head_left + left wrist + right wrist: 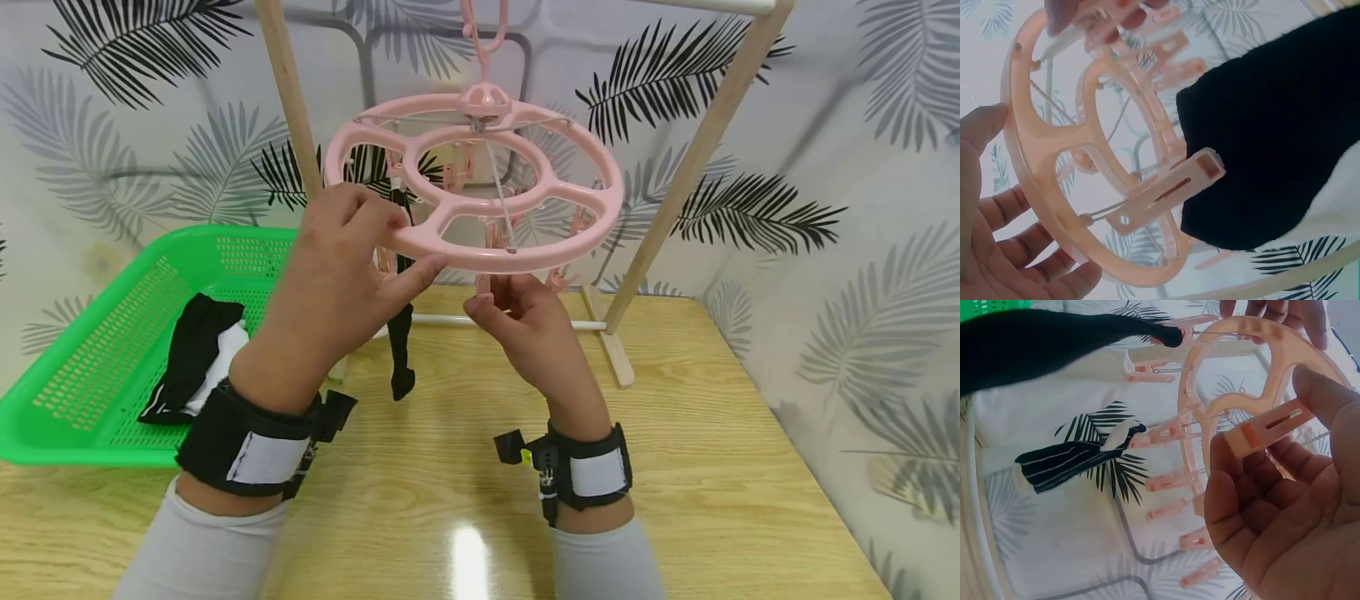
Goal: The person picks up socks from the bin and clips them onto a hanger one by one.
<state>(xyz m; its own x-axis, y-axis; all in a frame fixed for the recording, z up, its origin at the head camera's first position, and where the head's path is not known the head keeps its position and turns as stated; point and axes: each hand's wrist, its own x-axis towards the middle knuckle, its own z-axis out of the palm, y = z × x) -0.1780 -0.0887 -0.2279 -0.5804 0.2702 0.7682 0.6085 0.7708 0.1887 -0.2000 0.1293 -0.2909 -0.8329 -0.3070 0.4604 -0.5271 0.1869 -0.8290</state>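
Observation:
A round pink clip hanger (555, 260) hangs from its hook in front of me. My left hand (330, 267) grips the near left part of its rim, thumb at the front edge and fingers over the ring. Below the front rim, my right hand (528, 329) pinches a pink clothespin (1266, 428) between thumb and fingers, with no cloth in it. A black sock (1260, 137) hangs from another clip near the left hand. In the right wrist view, a dark striped sock (1069, 462) and a white cloth (1091, 365) hang from clips too.
At the left stands a green basket (45, 446) holding black cloth (197, 342) and white cloth (227, 358). A rack with wooden posts (690, 179) and a white lower bar (510, 322) stands on the wooden table (420, 492). Several other clips dangle under the hanger.

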